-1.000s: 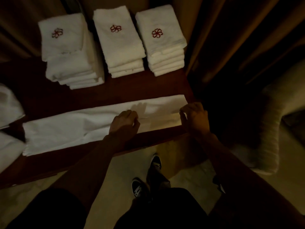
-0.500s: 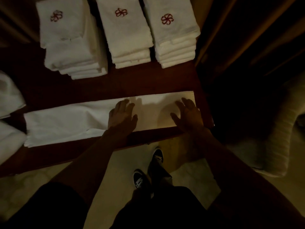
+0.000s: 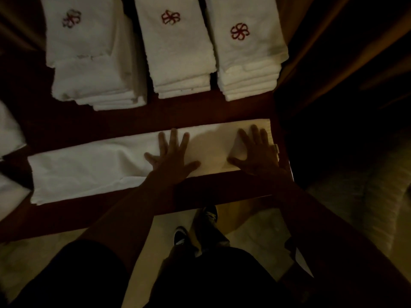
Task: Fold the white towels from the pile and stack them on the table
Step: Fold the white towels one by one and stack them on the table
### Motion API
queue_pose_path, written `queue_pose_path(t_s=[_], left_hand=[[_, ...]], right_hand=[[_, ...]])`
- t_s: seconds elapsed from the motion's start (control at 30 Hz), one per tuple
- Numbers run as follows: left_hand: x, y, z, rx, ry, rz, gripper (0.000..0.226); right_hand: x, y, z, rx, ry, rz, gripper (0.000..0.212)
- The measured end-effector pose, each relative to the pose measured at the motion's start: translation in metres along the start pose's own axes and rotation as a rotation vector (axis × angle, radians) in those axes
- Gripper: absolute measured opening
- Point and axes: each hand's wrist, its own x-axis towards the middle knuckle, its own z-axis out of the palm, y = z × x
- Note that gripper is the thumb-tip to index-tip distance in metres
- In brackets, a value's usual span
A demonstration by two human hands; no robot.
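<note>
I have both hands flat on a long white towel (image 3: 89,167) that lies folded into a narrow strip across the near part of the dark wooden table (image 3: 200,112). My left hand (image 3: 172,155) rests near the middle of the strip, palm down and fingers spread wide, gripping nothing. My right hand (image 3: 258,152) lies the same way on the strip's right end, fingers splayed, palm pressed to the cloth just inside the table's right edge. Neither hand pinches or lifts the fabric; both simply press on it. The strip runs from the right corner of the table leftward, its left half somewhat rumpled, its right half smooth under my palms.

There are no bins or baskets here; the table itself carries everything. Along its far side stand three stacks of folded white towels, side by side. The left stack (image 3: 89,63) is the untidiest, its layers stepped and offset. The middle stack (image 3: 178,52) and the right stack (image 3: 246,54) are squarer, their edges aligned. The top towel of each stack shows a small red embroidered flower-like emblem (image 3: 239,31). A bare band of table separates the stacks from the strip.

At the far left edge, more loose white cloth (image 3: 9,134) shows, cut off by the frame. Below the table's near edge I see my dark shoes (image 3: 181,235) on a pale floor (image 3: 44,258).
</note>
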Motion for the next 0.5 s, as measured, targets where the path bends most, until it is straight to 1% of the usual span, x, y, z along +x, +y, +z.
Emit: queue_pose_path(t_s=[0.07, 0.13, 0.17, 0.27, 0.33, 0.4, 0.5], left_hand=[[0.004, -0.003, -0.008, -0.011, -0.003, 0.038, 0.091], [0.004, -0.012, -0.013, -0.039, 0.041, 0.079, 0.082], [0.002, -0.017, -0.013, -0.067, 0.087, 0.095, 0.078], [-0.013, -0.037, -0.012, -0.082, 0.305, 0.173, 0.072], [-0.025, -0.059, -0.013, -0.082, 0.383, 0.194, 0.067], [-0.04, -0.087, -0.016, -0.097, 0.425, 0.171, 0.061], [-0.068, -0.143, -0.021, -0.128, 0.437, 0.126, 0.057]], right_hand=[[-0.001, -0.009, -0.003, -0.004, 0.001, 0.036, 0.103], [-0.004, -0.021, -0.003, 0.011, 0.031, 0.027, 0.1], [-0.006, -0.028, -0.002, 0.014, 0.047, 0.008, 0.098], [-0.013, -0.057, 0.006, 0.007, 0.088, -0.08, 0.096], [-0.017, -0.084, 0.012, 0.01, 0.108, -0.15, 0.094], [-0.019, -0.114, 0.019, 0.014, 0.132, -0.214, 0.087], [-0.022, -0.163, 0.033, 0.031, 0.166, -0.377, 0.065]])
